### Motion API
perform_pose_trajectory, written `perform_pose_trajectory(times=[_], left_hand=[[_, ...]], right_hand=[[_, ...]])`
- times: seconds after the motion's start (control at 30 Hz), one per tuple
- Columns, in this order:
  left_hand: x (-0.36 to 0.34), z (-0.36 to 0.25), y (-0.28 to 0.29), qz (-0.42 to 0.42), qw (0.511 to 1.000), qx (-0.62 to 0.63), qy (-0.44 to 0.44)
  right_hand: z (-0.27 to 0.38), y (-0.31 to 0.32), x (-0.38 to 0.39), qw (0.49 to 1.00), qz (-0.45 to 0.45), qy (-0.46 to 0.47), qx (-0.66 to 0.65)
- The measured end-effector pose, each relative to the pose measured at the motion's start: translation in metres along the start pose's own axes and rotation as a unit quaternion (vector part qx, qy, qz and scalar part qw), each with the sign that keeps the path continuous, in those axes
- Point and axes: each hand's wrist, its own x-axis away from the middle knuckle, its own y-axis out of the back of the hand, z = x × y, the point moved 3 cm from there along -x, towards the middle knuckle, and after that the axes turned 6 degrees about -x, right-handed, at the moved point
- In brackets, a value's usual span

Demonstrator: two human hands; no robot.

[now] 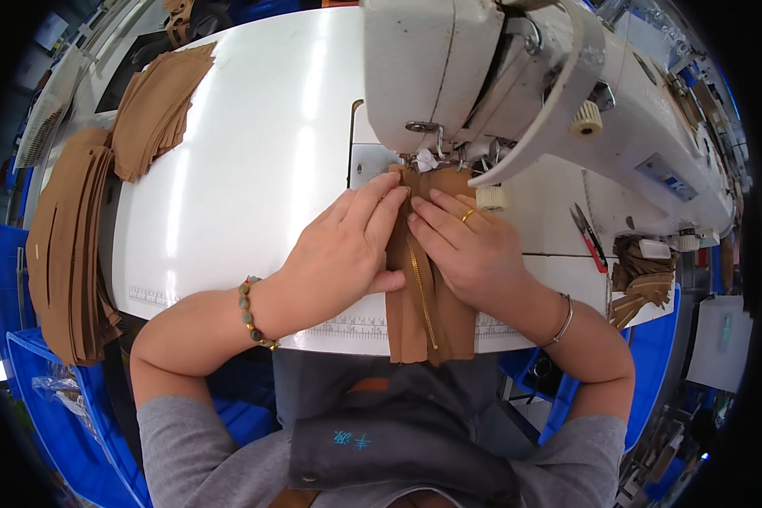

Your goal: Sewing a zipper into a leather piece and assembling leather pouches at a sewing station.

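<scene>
A brown fabric piece (459,326) with a gold-toothed zipper (420,288) lies lengthwise under the head of a white sewing machine (415,76). It reaches down past the table's front edge. On its left side my left hand (339,241) lies with fingers stretched toward the needle area, the thumb lower down at the fabric's edge. From the right my right hand (474,250), a ring on one finger, rests its outstretched fingers on the fabric beside the zipper. Both sets of fingertips are close to the presser foot, whose tip is partly hidden behind the machine's parts.
Stacks of cut brown pieces (68,245) stand at the table's left edge, with another stack (157,110) behind. Red-handled thread snips (590,239) and a pile of brown pieces (643,275) lie on the right. Blue bins (59,423) flank me below the white table (229,195).
</scene>
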Motion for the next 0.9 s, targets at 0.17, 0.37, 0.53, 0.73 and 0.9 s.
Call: perform_pose_trajectory(times=[0.17,0.37,0.53,0.73,0.9], left_hand=[[-0.001,-0.0017,0.0003,0.0,0.999,-0.037,-0.021],[0.0022,-0.0026,-0.0025,0.008,0.989,-0.14,-0.055],[0.0016,-0.001,-0.0015,0.021,0.989,-0.141,-0.048],[0.0013,-0.0051,-0.0003,0.016,0.983,-0.176,-0.052],[0.0003,-0.006,-0.0003,0.055,0.981,-0.184,-0.02]], right_hand=[[0.0048,0.0013,-0.0033,1.0,0.011,0.001,0.021],[0.006,0.0009,-0.0034,0.999,0.023,-0.024,0.005],[0.002,-0.0019,-0.0062,0.996,0.038,-0.08,-0.024],[0.0002,-0.0036,-0.0068,0.992,0.072,-0.085,-0.066],[0.0008,-0.003,-0.0079,0.995,0.037,-0.067,-0.066]])
